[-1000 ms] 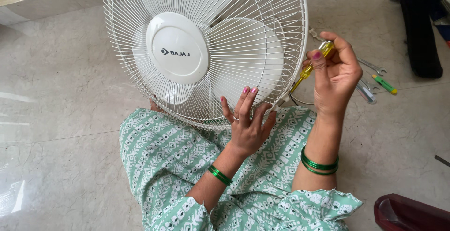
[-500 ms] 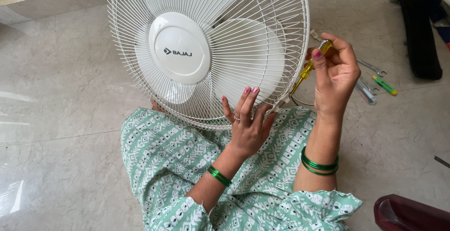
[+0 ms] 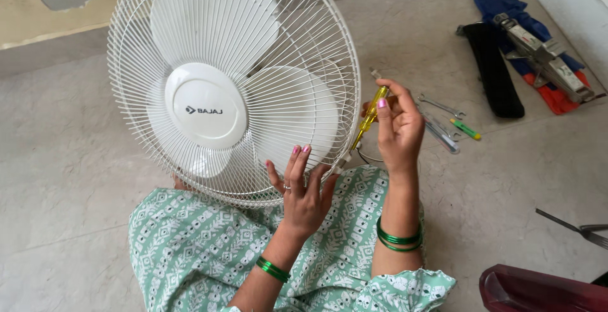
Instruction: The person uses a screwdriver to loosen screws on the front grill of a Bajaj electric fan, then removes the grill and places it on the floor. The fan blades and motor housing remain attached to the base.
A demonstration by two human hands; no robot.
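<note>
Screwdriver (image 3: 367,117) tip hidden behind fan guard (image 3: 329,46)

We find the middle blocked by the round white wire-grille fan (image 3: 234,84), tilted on our lap, its rim touching our left hand (image 3: 303,192) at the lower edge. Between that rim and our right hand (image 3: 399,125) only a narrow gap is open, and the yellow translucent-handled screwdriver (image 3: 369,117) crosses it. Right of that hand, small steel spanners (image 3: 441,107) and a green-handled tool (image 3: 466,129) lie scattered on the floor, with a black strap (image 3: 491,68) and a grey metal jack (image 3: 543,56) beyond. Bare grey stone floor (image 3: 69,160) lies open to the left. At lower right, a dark red plastic object (image 3: 538,290) closes the corner.
</note>
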